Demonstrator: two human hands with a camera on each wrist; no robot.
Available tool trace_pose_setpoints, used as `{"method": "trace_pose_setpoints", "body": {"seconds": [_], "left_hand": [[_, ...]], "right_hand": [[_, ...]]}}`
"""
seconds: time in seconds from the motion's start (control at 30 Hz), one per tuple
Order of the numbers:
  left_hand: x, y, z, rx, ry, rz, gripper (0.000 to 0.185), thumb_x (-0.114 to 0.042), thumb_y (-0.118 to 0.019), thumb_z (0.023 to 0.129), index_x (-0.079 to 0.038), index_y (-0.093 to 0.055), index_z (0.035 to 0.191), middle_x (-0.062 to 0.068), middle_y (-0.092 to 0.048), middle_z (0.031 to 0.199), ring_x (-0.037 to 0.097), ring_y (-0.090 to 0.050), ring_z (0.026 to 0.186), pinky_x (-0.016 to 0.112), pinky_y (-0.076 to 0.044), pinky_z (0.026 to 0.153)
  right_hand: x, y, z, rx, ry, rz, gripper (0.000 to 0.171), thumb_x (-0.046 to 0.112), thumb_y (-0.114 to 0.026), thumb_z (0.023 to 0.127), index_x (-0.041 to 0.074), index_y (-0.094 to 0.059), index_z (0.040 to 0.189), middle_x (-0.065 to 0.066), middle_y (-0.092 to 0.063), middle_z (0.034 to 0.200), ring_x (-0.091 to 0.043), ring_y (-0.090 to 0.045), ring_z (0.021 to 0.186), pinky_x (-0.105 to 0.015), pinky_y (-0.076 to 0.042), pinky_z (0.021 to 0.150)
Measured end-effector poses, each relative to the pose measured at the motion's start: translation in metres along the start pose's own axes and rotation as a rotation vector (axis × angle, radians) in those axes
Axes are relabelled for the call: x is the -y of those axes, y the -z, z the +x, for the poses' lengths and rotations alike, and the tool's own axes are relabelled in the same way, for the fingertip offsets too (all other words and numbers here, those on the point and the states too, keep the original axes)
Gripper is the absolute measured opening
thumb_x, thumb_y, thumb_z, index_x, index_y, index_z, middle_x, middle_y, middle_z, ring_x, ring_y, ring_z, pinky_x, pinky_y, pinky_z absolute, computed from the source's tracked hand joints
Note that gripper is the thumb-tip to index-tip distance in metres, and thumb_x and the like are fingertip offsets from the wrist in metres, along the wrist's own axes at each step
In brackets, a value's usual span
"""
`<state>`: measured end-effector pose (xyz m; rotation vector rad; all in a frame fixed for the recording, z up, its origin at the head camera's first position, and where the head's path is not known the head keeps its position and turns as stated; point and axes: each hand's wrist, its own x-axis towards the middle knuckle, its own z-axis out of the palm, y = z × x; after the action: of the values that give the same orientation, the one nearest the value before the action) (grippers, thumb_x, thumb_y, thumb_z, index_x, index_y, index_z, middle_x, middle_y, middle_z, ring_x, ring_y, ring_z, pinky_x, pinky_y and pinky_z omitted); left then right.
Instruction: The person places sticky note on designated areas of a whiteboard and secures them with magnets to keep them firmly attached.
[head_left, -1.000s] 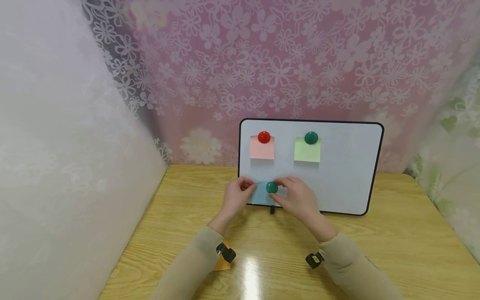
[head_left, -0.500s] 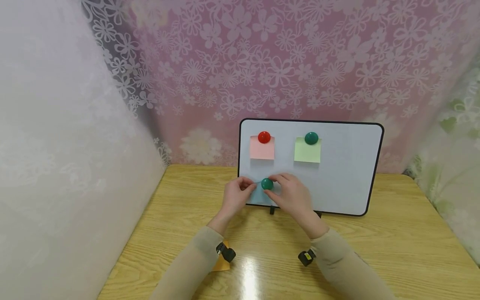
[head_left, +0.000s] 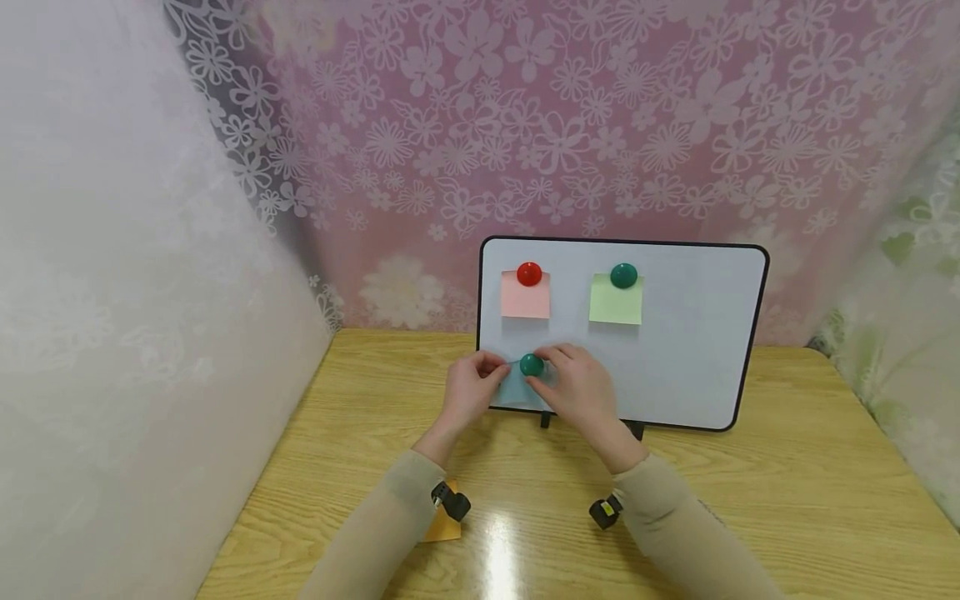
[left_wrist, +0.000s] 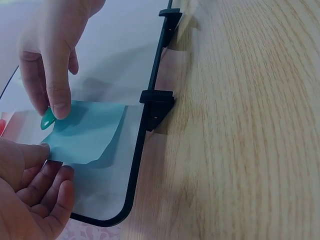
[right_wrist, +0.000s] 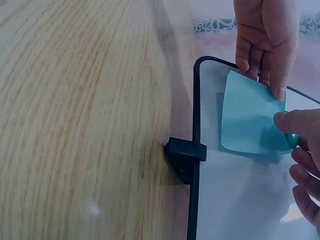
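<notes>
A blue sticky note (left_wrist: 87,132) lies over the lower left part of a whiteboard (head_left: 682,350). My left hand (head_left: 468,387) pinches the note's upper left corner between thumb and fingers. With thumb and index finger, my right hand (head_left: 581,387) holds a round green magnet (head_left: 532,365) at the note's top edge. In the right wrist view the note (right_wrist: 252,115) stands slightly off the board along its free edge, casting a shadow. Above, a red magnet (head_left: 528,274) holds a pink note (head_left: 525,298), and another green magnet (head_left: 623,276) holds a light green note (head_left: 616,302).
The black-framed board leans on small black stand feet (right_wrist: 185,155) on a wooden table (head_left: 375,400). An orange paper (head_left: 444,527) lies partly under the left forearm. A pink flowered curtain (head_left: 525,125) hangs behind, with a pale wall (head_left: 150,292) at left.
My right hand has moved left and slightly up with the green magnet, bringing it to the blue note's top edge. The left hand stays nearly in place, still pinching the note.
</notes>
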<state>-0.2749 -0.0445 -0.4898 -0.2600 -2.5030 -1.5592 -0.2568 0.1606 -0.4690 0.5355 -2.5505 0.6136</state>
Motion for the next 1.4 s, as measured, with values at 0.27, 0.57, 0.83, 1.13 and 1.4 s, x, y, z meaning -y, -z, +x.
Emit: {"method": "trace_pose_setpoints", "body": {"seconds": [0.27,0.57,0.83,1.13,1.4], "left_hand": [[0.0,0.0,0.001,-0.009,0.024,0.012,0.01,-0.019,-0.08,0.1,-0.009,-0.08,0.099,-0.002,-0.074,0.087,0.012,-0.065,0.079,0.029,-0.053,0.071],[-0.001,-0.001,0.002,-0.024,0.024,-0.013,0.01,-0.018,-0.08,0.099,-0.008,-0.08,0.098,-0.001,-0.074,0.086,0.011,-0.065,0.078,0.029,-0.053,0.069],[-0.003,-0.001,0.004,-0.019,0.015,-0.03,0.01,-0.018,-0.079,0.1,-0.007,-0.081,0.099,0.0,-0.075,0.087,0.012,-0.066,0.079,0.028,-0.053,0.069],[-0.005,0.0,0.004,-0.015,0.04,-0.025,0.01,-0.019,-0.078,0.101,-0.009,-0.082,0.101,-0.001,-0.074,0.087,0.013,-0.066,0.08,0.029,-0.054,0.07],[-0.006,0.002,0.004,-0.016,0.034,-0.01,0.01,-0.019,-0.078,0.102,-0.011,-0.082,0.101,-0.002,-0.074,0.088,0.012,-0.067,0.081,0.03,-0.055,0.071]], "right_hand": [[0.0,-0.005,0.0,-0.035,0.025,0.0,0.043,0.026,-0.095,0.085,0.006,-0.078,0.119,-0.01,-0.075,0.117,-0.031,-0.069,0.108,-0.047,-0.059,0.091],[-0.002,-0.012,0.001,-0.045,0.023,-0.004,0.041,0.026,-0.094,0.085,0.008,-0.078,0.119,-0.009,-0.075,0.117,-0.03,-0.068,0.107,-0.045,-0.059,0.09],[-0.002,-0.014,0.002,-0.08,0.04,-0.006,0.04,0.024,-0.095,0.084,0.008,-0.078,0.117,-0.009,-0.073,0.115,-0.031,-0.066,0.105,-0.045,-0.059,0.088],[-0.001,-0.015,0.003,-0.091,0.044,0.004,0.04,0.023,-0.095,0.085,0.008,-0.078,0.118,-0.008,-0.073,0.114,-0.031,-0.066,0.106,-0.045,-0.058,0.089],[-0.001,-0.018,0.004,-0.1,0.057,-0.004,0.039,0.023,-0.095,0.085,0.008,-0.079,0.118,-0.008,-0.074,0.113,-0.03,-0.066,0.104,-0.044,-0.058,0.087]]}}
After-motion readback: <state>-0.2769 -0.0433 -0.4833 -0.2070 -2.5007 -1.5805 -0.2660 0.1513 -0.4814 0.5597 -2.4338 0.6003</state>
